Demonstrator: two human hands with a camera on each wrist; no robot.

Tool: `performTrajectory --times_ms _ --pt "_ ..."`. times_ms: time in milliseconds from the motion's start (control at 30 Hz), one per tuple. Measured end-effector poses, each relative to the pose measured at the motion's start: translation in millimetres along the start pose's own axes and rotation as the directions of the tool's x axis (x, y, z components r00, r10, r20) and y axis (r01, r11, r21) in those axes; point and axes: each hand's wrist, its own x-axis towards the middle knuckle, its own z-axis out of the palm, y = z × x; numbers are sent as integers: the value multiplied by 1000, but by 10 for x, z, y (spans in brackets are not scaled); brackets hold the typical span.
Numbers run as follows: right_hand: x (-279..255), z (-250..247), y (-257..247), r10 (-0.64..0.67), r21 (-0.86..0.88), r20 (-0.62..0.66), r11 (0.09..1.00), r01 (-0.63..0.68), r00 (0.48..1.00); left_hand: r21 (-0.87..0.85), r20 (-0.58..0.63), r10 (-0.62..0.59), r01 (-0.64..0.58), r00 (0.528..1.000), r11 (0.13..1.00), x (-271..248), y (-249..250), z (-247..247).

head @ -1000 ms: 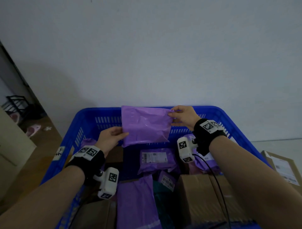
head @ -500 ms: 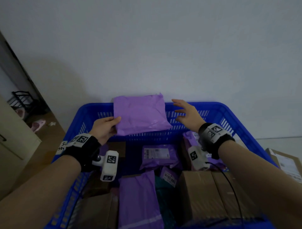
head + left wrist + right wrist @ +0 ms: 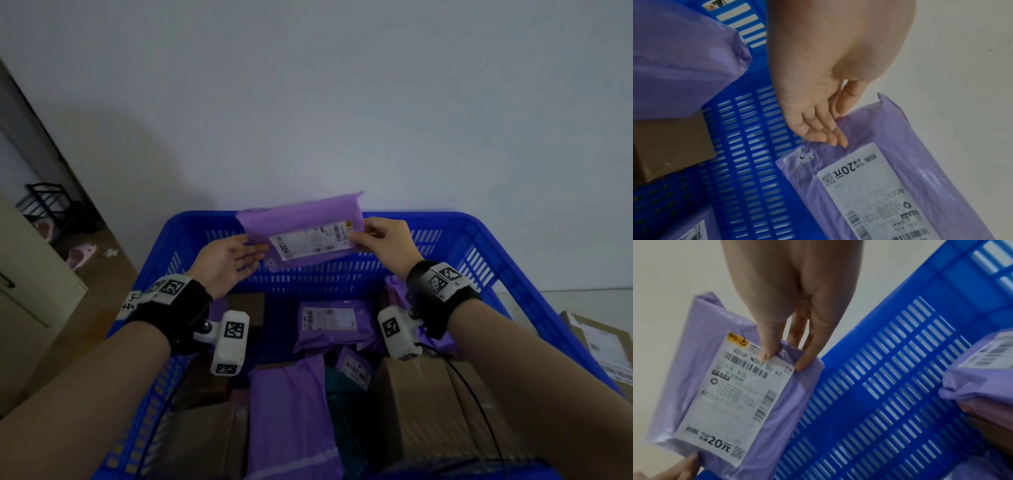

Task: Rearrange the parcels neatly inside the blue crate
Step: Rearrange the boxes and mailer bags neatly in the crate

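Currently purple poly mailer held above the blue crate's far wall, label up. Right hand pinches its right edge; left hand supports with near-straight fingers, ungripping. Likely light, floppy, slick: best held by opposite edges.

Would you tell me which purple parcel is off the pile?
The purple parcel held by both hands above the crate's far wall; the others lie inside.

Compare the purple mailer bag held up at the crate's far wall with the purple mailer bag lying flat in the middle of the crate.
The held purple mailer bag is raised at the blue plastic crate rim, gripped by the right hand and touched by the left hand; the lying purple mailer bag rests untouched among parcels. The held one's label looks larger. Both are purple, with white barcode labels facing up.
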Motion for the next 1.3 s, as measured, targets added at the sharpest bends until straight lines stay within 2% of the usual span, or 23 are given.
performTrajectory --times_ms 100,267,400,567,667,767,833,1000,1067,1167,1233,1300 --pt "4 52 0 83 111 14 990 -84 996 125 -48 72 -65 996 990 41 -5 -10" --pt "17 105 -52 175 147 40 973 -179 984 330 -120 262 -210 958 920 119 -59 -42" --pt "12 116 -82 269 83 73 958 -274 960 366 -140 291 -223 947 903 182 -111 -1" --pt "5 125 143 382 -127 85 920 -370 920 392 -185 148 -65 972 918 278 -341 98" --pt "-4 127 326 478 -225 66 862 -453 876 431 -221 105 1 970 903 371 -481 129" --pt "24 147 480 557 -395 62 776 -492 828 471 -245 50 73 968 879 487 -652 142" --pt "51 175 558 620 -482 80 709 -514 780 497 -259 -4 137 966 857 573 -787 142" --pt "144 234 798 794 -568 127 550 -613 595 607 -253 -112 247 961 755 744 -1067 127" --pt "203 294 887 821 -614 131 508 -605 556 610 -216 -186 281 959 741 816 -1148 149" --pt "263 362 1084 824 -703 136 471 -533 550 619 -179 -302 346 936 705 921 -1225 177" --pt "270 362 1176 824 -717 129 462 -522 551 641 -180 -337 370 924 672 984 -1269 172" --pt "277 342 1261 838 -706 151 463 -536 525 642 -182 -370 395 911 657 1031 -1311 168"
